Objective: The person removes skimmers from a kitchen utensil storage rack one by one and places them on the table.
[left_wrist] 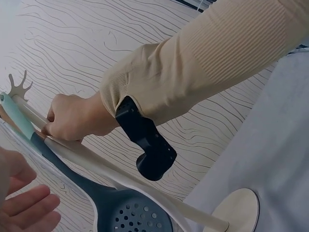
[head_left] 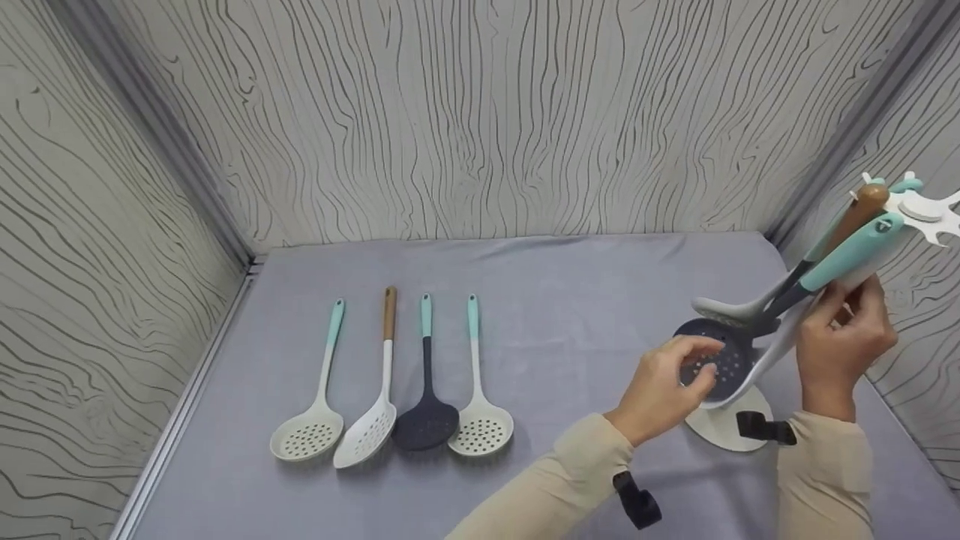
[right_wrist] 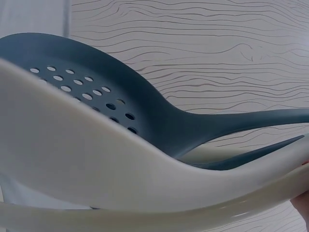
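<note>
At the right of the head view a white utensil stand [head_left: 921, 208] carries several hanging utensils with mint and brown handles. My right hand [head_left: 846, 337] grips the stand's pole below its hooks; the left wrist view shows this hand [left_wrist: 77, 116] from the side. A dark skimmer [head_left: 724, 367] with a mint handle hangs on the near side, a white utensil [right_wrist: 96, 150] close against it. My left hand [head_left: 664, 382] is in front of the dark skimmer's bowl, thumb and fingers apart, holding nothing. In the left wrist view its fingers [left_wrist: 29, 208] show at the lower left.
On the grey cloth [head_left: 585, 300] lie a white skimmer [head_left: 307, 435] with a mint handle, a white one [head_left: 367, 439] with a brown handle, a dark one [head_left: 427, 424] and another white one [head_left: 481, 429]. The stand's round base [head_left: 731, 431] rests on the cloth. Wood-patterned panels [head_left: 480, 120] surround it.
</note>
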Available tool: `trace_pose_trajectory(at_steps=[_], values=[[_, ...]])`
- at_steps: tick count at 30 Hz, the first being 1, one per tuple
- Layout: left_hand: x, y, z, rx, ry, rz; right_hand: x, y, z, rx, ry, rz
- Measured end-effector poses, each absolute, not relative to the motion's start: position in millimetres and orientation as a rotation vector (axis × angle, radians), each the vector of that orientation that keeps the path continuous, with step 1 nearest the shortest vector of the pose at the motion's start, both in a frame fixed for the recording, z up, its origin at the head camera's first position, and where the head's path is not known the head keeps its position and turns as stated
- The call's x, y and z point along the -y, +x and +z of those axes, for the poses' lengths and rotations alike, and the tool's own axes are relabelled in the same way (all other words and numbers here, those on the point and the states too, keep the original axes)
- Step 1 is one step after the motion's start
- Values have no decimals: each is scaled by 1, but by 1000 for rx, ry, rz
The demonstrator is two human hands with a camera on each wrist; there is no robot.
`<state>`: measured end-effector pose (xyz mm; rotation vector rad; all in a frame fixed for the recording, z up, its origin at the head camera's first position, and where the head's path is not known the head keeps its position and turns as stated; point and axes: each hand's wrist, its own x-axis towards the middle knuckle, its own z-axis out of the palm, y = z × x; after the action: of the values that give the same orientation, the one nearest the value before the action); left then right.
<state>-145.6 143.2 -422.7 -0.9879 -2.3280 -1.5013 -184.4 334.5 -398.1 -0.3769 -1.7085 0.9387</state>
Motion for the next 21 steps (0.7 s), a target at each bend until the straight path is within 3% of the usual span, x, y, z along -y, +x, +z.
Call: trace_pose_trajectory(at_steps=[21], values=[[-170, -174, -411, 2489, -1015, -1410, -336, -183, -398, 1711, -364, 949]])
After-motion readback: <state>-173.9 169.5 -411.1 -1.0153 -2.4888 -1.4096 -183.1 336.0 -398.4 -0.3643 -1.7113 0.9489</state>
